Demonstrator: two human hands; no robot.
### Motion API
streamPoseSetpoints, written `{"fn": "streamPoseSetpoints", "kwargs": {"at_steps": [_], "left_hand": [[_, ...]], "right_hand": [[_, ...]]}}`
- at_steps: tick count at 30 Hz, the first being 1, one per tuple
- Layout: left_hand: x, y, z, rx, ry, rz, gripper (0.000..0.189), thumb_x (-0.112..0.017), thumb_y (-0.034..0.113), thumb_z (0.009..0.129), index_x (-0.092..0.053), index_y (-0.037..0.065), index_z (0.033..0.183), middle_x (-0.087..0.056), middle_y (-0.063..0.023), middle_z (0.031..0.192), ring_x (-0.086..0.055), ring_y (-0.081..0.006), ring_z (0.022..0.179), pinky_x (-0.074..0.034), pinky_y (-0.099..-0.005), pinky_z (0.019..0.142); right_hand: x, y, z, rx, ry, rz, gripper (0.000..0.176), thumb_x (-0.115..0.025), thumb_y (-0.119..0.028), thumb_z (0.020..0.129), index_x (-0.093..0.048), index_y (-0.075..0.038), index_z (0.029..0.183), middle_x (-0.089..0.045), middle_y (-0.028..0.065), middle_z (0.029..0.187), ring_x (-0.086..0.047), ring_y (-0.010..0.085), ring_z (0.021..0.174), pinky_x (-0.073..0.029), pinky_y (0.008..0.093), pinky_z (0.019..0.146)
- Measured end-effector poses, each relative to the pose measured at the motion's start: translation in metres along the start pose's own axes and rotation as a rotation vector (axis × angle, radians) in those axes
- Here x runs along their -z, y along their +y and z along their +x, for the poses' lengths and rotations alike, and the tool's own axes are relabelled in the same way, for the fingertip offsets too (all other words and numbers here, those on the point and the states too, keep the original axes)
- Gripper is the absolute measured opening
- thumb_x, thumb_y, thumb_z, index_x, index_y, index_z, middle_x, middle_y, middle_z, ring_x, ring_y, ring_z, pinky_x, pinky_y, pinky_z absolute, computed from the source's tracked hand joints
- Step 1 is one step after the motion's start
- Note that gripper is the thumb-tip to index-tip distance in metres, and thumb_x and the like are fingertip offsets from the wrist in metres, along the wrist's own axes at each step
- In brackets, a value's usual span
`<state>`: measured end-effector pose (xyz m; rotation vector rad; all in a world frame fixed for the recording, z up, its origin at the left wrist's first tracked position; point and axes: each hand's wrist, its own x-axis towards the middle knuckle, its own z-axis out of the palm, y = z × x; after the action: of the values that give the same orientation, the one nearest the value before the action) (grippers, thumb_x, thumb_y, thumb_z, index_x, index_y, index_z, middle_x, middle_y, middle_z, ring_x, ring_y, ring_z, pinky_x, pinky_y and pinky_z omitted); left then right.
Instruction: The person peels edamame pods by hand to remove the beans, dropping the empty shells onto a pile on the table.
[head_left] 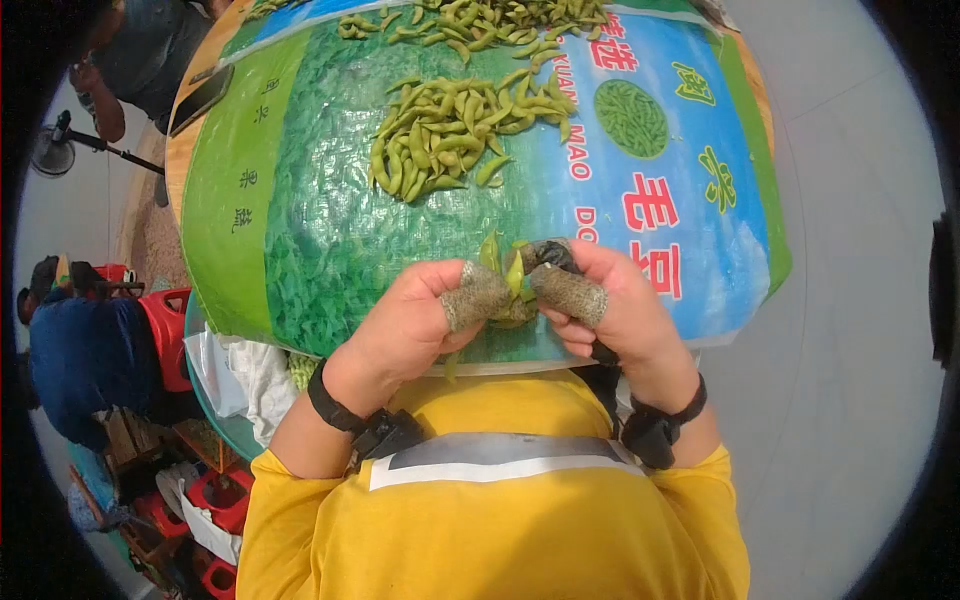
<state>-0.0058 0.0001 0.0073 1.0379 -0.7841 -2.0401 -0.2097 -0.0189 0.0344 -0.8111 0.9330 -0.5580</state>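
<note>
Nearest to camera, yellow shirt (450,540). Beyond, left hand (405,312) and right hand (635,308), both closed narrowly on green pods (515,273) over printed sheet (335,190). Seemingly partway: near heap (425,135) and far heap (480,25), 2 outside grasp; finished amount impossible to tell.

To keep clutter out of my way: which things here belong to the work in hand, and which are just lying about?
In use:
green soybean pods between left hand and right hand
finger covers
piled pods
printed sack beneath the pile

Apparently lying about:
dark phone-like slab
white cloth
red plastic furniture
</note>
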Motion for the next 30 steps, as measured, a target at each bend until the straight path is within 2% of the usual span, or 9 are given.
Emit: {"fn": "streamPoseSetpoints", "kwargs": {"at_steps": [5,12,15,17,21,23,24,26,30], "left_hand": [[0.008,-0.007,0.002,0.112,-0.177,-0.246,0.017,-0.06,0.018,0.089,-0.062,0.003,0.097,-0.042,0.0082,0.058,-0.029,-0.0009,0.044,-0.019,-0.019,0.041],[0.006,-0.006,0.0,0.2,-0.301,-0.452,0.018,-0.06,0.018,0.088,-0.062,0.002,0.097,-0.045,0.0065,0.059,-0.032,-0.0026,0.045,-0.021,-0.0194,0.041],[-0.005,0.0,-0.003,0.109,-0.127,-0.08,0.016,-0.063,0.017,0.087,-0.065,0.003,0.094,-0.053,0.0053,0.064,-0.039,-0.0037,0.051,-0.028,-0.0195,0.047],[-0.005,0.0,-0.004,-0.142,-0.06,0.483,0.015,-0.065,0.017,0.085,-0.067,0.004,0.091,-0.058,0.0055,0.072,-0.043,-0.0035,0.06,-0.034,-0.0197,0.054],[-0.003,-0.012,0.003,-0.431,-0.016,0.783,0.013,-0.066,0.017,0.084,-0.067,0.005,0.091,-0.056,0.0072,0.071,-0.044,-0.0027,0.06,-0.036,-0.0199,0.055],[-0.01,-0.014,0.002,-0.248,-0.018,0.354,0.014,-0.063,0.018,0.087,-0.067,0.005,0.091,-0.052,0.0064,0.065,-0.042,-0.0043,0.055,-0.033,-0.0196,0.051],[-0.005,-0.011,0.001,-0.248,-0.018,0.354,0.014,-0.063,0.018,0.087,-0.067,0.005,0.091,-0.052,0.0064,0.065,-0.042,-0.0043,0.055,-0.033,-0.0196,0.051],[0.008,-0.004,-0.003,0.186,-0.188,-0.158,0.018,-0.058,0.02,0.091,-0.067,0.005,0.092,-0.048,0.0071,0.063,-0.039,-0.0033,0.054,-0.029,-0.0185,0.049],[-0.003,0.001,-0.002,0.153,-0.132,0.017,0.022,-0.052,0.022,0.093,-0.066,0.005,0.093,-0.046,0.0078,0.063,-0.035,-0.0017,0.054,-0.025,-0.0179,0.048]], "right_hand": [[0.001,0.008,0.012,0.073,-0.075,0.071,0.018,-0.063,-0.022,0.087,-0.06,-0.006,0.094,-0.051,-0.0031,0.062,-0.041,0.0044,0.043,-0.031,0.0195,0.039],[0.0,0.012,0.013,0.176,-0.073,-0.008,0.014,-0.063,-0.018,0.086,-0.06,-0.005,0.092,-0.054,-0.0032,0.064,-0.042,0.0036,0.045,-0.031,0.0197,0.04],[0.006,0.011,0.013,0.03,-0.149,0.153,0.015,-0.065,-0.018,0.085,-0.06,-0.005,0.091,-0.055,-0.0035,0.066,-0.043,0.0034,0.046,-0.032,0.0195,0.041],[0.002,0.008,0.012,0.077,-0.038,-0.093,0.014,-0.066,-0.016,0.084,-0.06,-0.005,0.09,-0.055,-0.0039,0.067,-0.044,0.0041,0.048,-0.033,0.0196,0.042],[-0.003,0.008,0.013,0.222,0.027,-0.285,0.014,-0.066,-0.017,0.083,-0.06,-0.006,0.09,-0.055,-0.0042,0.068,-0.045,0.0036,0.049,-0.034,0.0197,0.043],[0.002,0.012,0.014,0.176,0.007,-0.284,0.014,-0.066,-0.016,0.083,-0.06,-0.006,0.091,-0.055,-0.0046,0.07,-0.045,0.0024,0.051,-0.033,0.0193,0.043],[0.003,0.012,0.014,0.177,0.007,-0.283,0.014,-0.066,-0.016,0.083,-0.06,-0.006,0.091,-0.055,-0.0046,0.07,-0.045,0.0024,0.051,-0.033,0.0193,0.043],[0.005,0.014,0.013,0.131,-0.045,-0.09,0.015,-0.066,-0.017,0.083,-0.061,-0.006,0.093,-0.055,-0.0045,0.068,-0.043,0.002,0.049,-0.032,0.0191,0.043],[0.008,0.011,0.012,0.075,-0.073,-0.036,0.016,-0.067,-0.018,0.083,-0.061,-0.007,0.093,-0.054,-0.0044,0.066,-0.042,0.0024,0.047,-0.031,0.0188,0.042]]}}
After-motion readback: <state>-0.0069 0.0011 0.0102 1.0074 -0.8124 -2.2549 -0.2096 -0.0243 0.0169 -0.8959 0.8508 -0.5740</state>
